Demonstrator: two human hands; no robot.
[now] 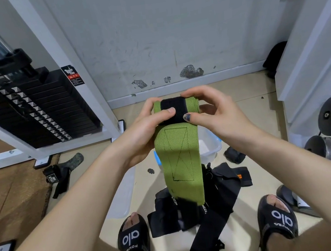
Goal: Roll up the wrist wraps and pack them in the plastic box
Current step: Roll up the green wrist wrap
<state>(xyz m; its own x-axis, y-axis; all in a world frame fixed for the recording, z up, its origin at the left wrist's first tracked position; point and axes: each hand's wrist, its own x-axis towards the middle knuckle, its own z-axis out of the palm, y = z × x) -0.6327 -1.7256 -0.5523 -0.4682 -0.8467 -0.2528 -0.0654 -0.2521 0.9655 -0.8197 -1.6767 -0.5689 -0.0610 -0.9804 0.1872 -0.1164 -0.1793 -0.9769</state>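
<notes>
Both hands hold the green wrist wrap [177, 155] at chest height, above the floor. The left hand [150, 127] has its fingers curled round the left end of the started roll, thumb pressed on the black hook-and-loop patch [174, 110]. The right hand [211, 111] pinches the right end, fingers arched over the top and the thumb with dark nail polish on the front of the patch. Each grip is closed on the wrap, not loose.

Below the roll the unrolled tail hangs straight down, its stitched rectangle facing the camera, and reaches the heap of black wraps [200, 208] on the floor between the sandalled feet.

To roll well, I would keep both thumbs pulling the layer snug while the fingers turn the core, feeding the tail in square so the edges stack flush; a slack or skewed turn will likely cone out and make a bulky roll.

The clear plastic box [210, 144] with blue handles sits on the floor just behind the hanging tail, partly hidden by it. Another black wrap [59, 176] lies well apart to the left, near the weight stack [33, 108].
</notes>
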